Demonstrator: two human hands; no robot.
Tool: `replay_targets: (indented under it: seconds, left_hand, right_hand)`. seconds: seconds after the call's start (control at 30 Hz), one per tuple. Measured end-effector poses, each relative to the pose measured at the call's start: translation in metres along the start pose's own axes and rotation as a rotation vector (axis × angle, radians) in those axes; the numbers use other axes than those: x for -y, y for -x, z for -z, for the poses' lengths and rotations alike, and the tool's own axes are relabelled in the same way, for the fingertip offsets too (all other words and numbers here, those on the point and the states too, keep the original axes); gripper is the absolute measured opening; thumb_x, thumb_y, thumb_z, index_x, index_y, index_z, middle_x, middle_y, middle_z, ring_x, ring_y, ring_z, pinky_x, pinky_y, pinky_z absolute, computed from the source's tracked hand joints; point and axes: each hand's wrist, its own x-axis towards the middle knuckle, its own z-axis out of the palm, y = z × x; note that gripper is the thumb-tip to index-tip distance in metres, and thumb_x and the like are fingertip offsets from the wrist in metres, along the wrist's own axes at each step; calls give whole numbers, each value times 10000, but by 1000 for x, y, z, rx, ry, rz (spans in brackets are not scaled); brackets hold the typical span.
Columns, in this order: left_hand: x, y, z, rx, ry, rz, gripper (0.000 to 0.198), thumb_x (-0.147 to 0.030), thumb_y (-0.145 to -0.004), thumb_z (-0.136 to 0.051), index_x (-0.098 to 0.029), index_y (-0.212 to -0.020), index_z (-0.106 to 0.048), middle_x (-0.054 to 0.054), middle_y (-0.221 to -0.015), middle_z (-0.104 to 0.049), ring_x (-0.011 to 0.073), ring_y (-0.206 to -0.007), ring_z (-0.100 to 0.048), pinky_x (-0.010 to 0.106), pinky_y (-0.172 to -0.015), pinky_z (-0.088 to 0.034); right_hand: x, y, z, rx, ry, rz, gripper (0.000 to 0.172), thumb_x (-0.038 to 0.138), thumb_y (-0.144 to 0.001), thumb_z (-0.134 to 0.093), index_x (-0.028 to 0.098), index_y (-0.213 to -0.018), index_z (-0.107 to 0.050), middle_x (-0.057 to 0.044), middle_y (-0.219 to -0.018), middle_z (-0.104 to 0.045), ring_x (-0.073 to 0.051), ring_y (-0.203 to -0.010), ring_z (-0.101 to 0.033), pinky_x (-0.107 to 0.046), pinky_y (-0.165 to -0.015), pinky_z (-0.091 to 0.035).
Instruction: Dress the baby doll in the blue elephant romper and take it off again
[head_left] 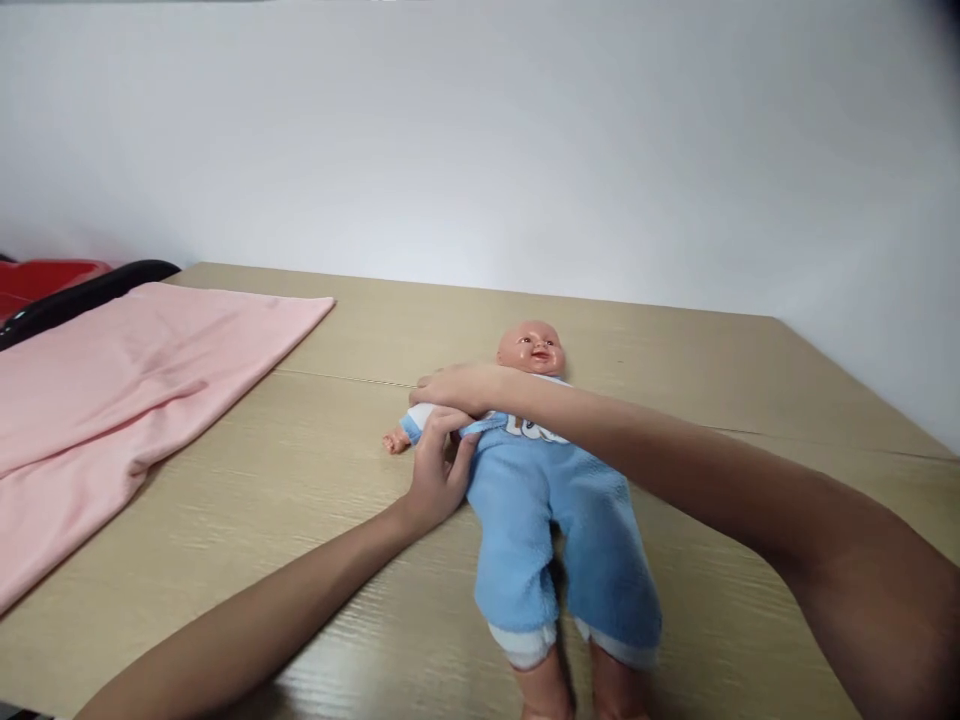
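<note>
A baby doll (531, 347) lies on its back on the wooden table (675, 360), head away from me, dressed in a light blue romper (540, 520) with white cuffs. My left hand (439, 470) pinches the romper's edge at the doll's shoulder, by its white-sleeved arm (409, 425). My right hand (457, 387) reaches across the doll's chest and rests curled on that same shoulder, fingers on the cloth.
A pink cloth (112, 400) lies spread over the table's left part. Behind it are a black curved bar (90, 290) and something red (37, 278). A white wall rises behind the table. The table's right edge runs diagonally at far right.
</note>
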Motion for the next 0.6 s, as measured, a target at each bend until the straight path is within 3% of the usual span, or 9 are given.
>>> replay_targets:
  seconds: [0.13, 0.23, 0.37, 0.43, 0.5, 0.6]
  left_hand:
    - [3, 3, 4, 47, 22, 49, 125, -357, -977, -780, -261, -1047, -740, 75, -1021, -714, 286, -1030, -595, 406, -1079, -429]
    - [7, 5, 8, 61, 12, -11, 153, -373, -953, -813, -259, -1034, -751, 83, -1015, -709, 289, -1037, -610, 430, -1096, -428]
    - [11, 0, 9, -87, -93, -373, 124, -379, -1036, -710, -266, -1086, -713, 84, -1153, -630, 270, -1125, -602, 446, -1061, -470]
    - [8, -7, 6, -83, -58, -503, 99, -338, -1085, -635, -271, -1152, -665, 81, -1236, -598, 253, -1196, -593, 451, -1077, -480]
    - [3, -14, 1, -29, 38, -475, 92, -288, -1121, -571, -272, -1199, -618, 78, -1267, -605, 230, -1230, -600, 439, -1095, -485]
    - [-7, -20, -2, -27, 116, -369, 82, -258, -1138, -552, -268, -1202, -600, 49, -1163, -644, 182, -1117, -637, 347, -1007, -512]
  right_hand:
    - [3, 34, 22, -119, -160, 12, 535, 14, -839, -542, 166, -1342, -647, -102, -1284, -730, -221, -1164, -706, -339, -994, -547]
    - [3, 69, 34, -284, -312, -47, 601, -1, -768, -496, 189, -1330, -593, -98, -1261, -691, -246, -1176, -676, -401, -1032, -534]
    - [4, 96, 27, -366, -377, -36, 654, -5, -664, -494, 222, -1266, -607, -81, -1232, -693, -260, -1174, -662, -434, -1059, -506]
    - [6, 100, 23, -348, -365, -16, 647, -16, -673, -501, 229, -1260, -622, -83, -1240, -714, -262, -1190, -667, -431, -1061, -503]
    - [9, 100, 24, -308, -305, -14, 601, -24, -717, -519, 224, -1251, -637, -91, -1233, -735, -263, -1164, -679, -416, -1026, -506]
    - [16, 97, 30, -269, -174, -33, 499, -19, -783, -556, 202, -1219, -658, -106, -1182, -755, -268, -1087, -690, -389, -951, -497]
